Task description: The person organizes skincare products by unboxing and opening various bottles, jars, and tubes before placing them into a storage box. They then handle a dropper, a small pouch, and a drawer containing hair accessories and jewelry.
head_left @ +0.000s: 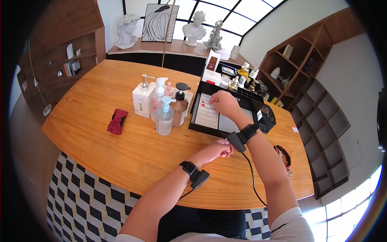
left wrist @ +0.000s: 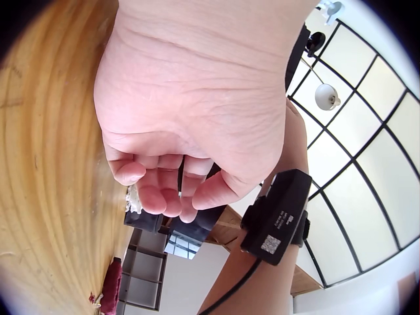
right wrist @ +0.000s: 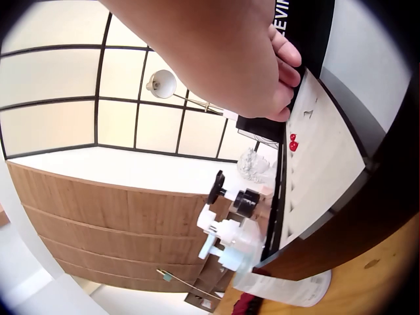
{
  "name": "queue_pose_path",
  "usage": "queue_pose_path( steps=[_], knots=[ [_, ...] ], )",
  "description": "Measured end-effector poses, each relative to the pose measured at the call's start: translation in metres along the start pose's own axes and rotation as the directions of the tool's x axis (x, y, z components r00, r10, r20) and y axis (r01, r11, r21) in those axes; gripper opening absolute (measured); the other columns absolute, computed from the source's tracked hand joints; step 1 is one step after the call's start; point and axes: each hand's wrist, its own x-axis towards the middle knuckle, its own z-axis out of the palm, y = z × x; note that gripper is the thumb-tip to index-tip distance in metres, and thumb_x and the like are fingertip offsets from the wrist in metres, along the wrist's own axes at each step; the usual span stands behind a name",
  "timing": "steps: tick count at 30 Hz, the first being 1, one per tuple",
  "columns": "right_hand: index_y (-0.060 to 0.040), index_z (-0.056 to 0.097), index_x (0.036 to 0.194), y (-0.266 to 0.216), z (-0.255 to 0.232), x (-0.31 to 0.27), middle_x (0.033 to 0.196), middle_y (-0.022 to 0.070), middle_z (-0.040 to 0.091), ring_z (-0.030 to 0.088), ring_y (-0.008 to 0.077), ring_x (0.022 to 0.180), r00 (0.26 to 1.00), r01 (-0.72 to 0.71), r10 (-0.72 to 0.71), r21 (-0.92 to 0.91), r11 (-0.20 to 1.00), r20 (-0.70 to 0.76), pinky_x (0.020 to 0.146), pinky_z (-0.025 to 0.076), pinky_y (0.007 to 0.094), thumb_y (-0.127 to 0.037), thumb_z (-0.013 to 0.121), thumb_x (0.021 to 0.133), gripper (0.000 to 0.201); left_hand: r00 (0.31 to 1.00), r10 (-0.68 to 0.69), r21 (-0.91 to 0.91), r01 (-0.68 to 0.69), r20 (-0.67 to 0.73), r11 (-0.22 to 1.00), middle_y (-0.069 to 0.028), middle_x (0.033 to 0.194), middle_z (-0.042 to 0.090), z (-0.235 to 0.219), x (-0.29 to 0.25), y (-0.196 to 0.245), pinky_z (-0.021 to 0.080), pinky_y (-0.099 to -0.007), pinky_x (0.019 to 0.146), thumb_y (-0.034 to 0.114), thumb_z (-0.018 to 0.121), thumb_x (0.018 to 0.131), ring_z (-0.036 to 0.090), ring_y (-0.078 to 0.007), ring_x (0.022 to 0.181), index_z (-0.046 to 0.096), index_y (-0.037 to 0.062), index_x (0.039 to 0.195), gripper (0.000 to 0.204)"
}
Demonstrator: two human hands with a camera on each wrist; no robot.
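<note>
A black organizer box [head_left: 225, 134] stands on the table with a pale slotted jewelry insert [head_left: 206, 119] in it. My right hand [head_left: 226, 104] is over the insert's far part, fingers bent down towards the slots; I cannot tell whether they pinch anything. Close by sits a pair of small red earrings [right wrist: 293, 142]. Another small thin piece of jewelry [right wrist: 308, 113] shows in the insert near the fingertips. My left hand [left wrist: 187, 125] rests at the table in front of the box, its fingers loosely curled with nothing in them.
Several pump bottles [head_left: 164, 121] stand left of the box, with a dark red bow [head_left: 117, 121] further left. Cosmetics [head_left: 244, 71] crowd the box's back section. A black pouch [head_left: 267, 119] and a headband [head_left: 285, 156] lie to the right.
</note>
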Motion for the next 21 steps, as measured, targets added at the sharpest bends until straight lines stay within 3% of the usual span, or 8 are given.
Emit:
queue_pose_path(
  steps=[1,4,7,13,16,21],
  knots=[
    [-0.0153,0.078,0.082,0.002,-0.001,-0.001,0.092,0.0119,0.068,0.068,0.0311,0.090,0.997,-0.015,0.010,0.059,0.998,0.076,0.082,0.055,0.0425,-0.011,0.062,0.082,0.016,1.000,0.001,-0.006,-0.001,-0.008,1.000,-0.0042,0.088,0.062,0.001,0.000,0.000,0.041,-0.0234,0.068,0.011,0.056,0.089,0.054,-0.0118,0.077,0.064,0.0034,0.097,0.013],
    [-0.0160,0.079,0.080,0.002,-0.001,-0.004,0.096,0.0107,0.067,0.066,0.0306,0.094,0.994,-0.011,0.011,-0.002,1.000,0.107,0.084,0.055,0.0413,-0.012,0.065,0.081,0.015,1.000,-0.005,0.015,0.005,0.004,1.000,-0.0049,0.087,0.063,0.000,0.001,0.000,0.041,-0.0235,0.068,0.011,0.057,0.089,0.054,-0.0122,0.076,0.063,0.0031,0.093,0.011],
    [-0.0131,0.080,0.082,-0.001,-0.005,-0.009,0.094,0.0087,0.067,0.065,0.0312,0.094,1.000,0.000,-0.001,-0.070,0.998,-0.022,0.085,0.053,0.0391,-0.009,0.065,0.079,0.016,1.000,-0.010,0.000,0.010,-0.008,1.000,-0.0054,0.088,0.063,0.001,0.001,0.001,0.041,-0.0240,0.068,0.010,0.059,0.087,0.055,-0.0130,0.077,0.063,0.0035,0.093,0.010],
    [-0.0127,0.080,0.081,0.005,-0.004,-0.011,0.094,0.0092,0.066,0.064,0.0308,0.097,0.999,-0.016,0.012,-0.087,0.996,-0.050,0.086,0.053,0.0382,-0.008,0.065,0.079,0.015,1.000,-0.010,0.007,0.010,-0.015,1.000,-0.0059,0.087,0.063,0.003,-0.001,0.007,0.042,-0.0246,0.068,0.010,0.060,0.086,0.055,-0.0136,0.078,0.062,0.0037,0.091,0.008],
    [-0.0128,0.080,0.081,0.005,-0.003,-0.012,0.094,0.0093,0.066,0.064,0.0312,0.097,1.000,0.024,-0.024,0.006,1.000,0.013,0.086,0.053,0.0389,-0.007,0.065,0.079,0.016,1.000,-0.015,0.003,0.015,-0.007,1.000,-0.0065,0.088,0.064,0.001,0.002,0.002,0.042,-0.0245,0.068,0.009,0.060,0.086,0.055,-0.0136,0.078,0.062,0.0032,0.091,0.008],
    [-0.0130,0.079,0.081,0.003,-0.004,-0.015,0.095,0.0092,0.066,0.064,0.0315,0.098,0.999,-0.040,0.039,-0.058,0.998,-0.022,0.085,0.053,0.0400,-0.006,0.064,0.079,0.017,1.000,-0.026,0.013,0.026,-0.011,1.000,-0.0066,0.088,0.064,0.001,0.001,0.003,0.042,-0.0248,0.069,0.010,0.060,0.086,0.055,-0.0140,0.078,0.062,0.0032,0.091,0.008]
  ],
)
